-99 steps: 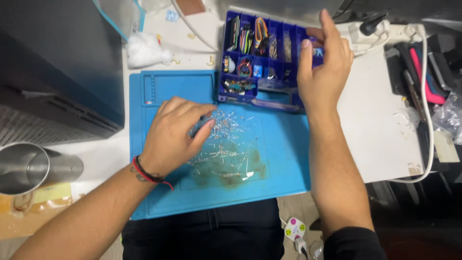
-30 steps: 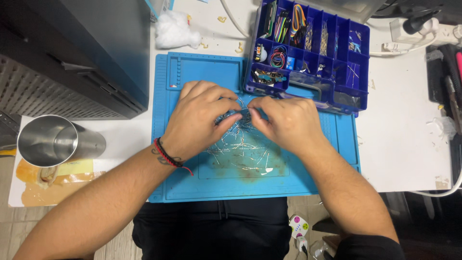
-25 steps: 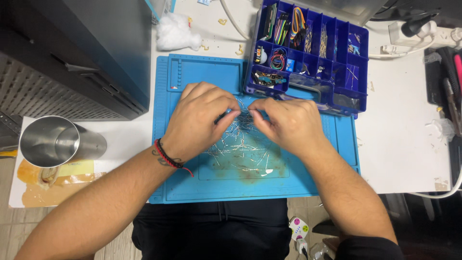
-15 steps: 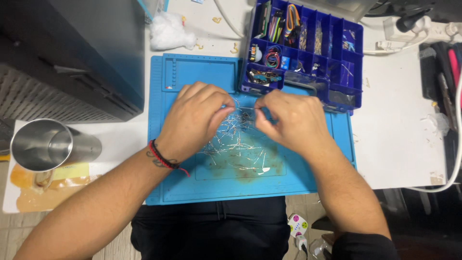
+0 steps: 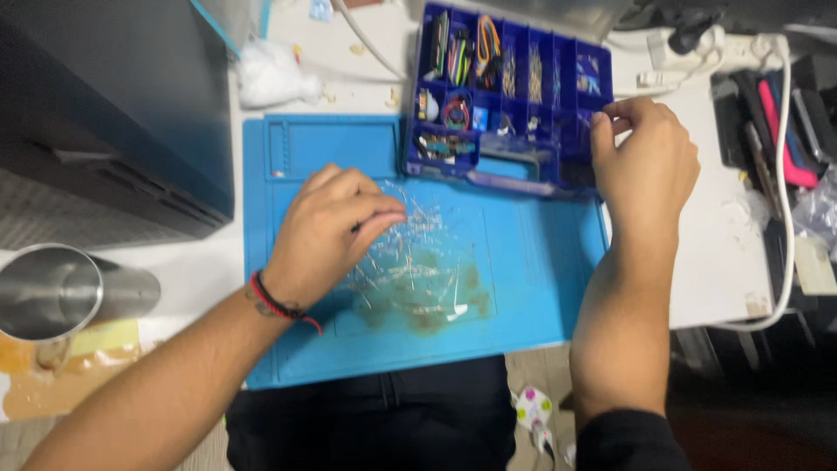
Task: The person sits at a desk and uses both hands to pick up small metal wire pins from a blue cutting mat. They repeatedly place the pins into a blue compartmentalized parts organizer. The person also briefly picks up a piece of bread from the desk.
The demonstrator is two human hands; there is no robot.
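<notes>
- a white counter (image 5: 715,262) carries a blue work mat (image 5: 540,288), under the head camera's downward look.
- a heap of small wire-legged parts (image 5: 418,262) lies mid-mat on a brown stain.
- the left hand (image 5: 336,231) rests on the heap's left edge, its grip pressed together on some parts.
- the right hand (image 5: 649,166) is at the right end of the blue compartment box (image 5: 510,96), thumb and forefinger pinched together; what they pinch cannot be told.
- a steel cup (image 5: 61,292) lies far left.
</notes>
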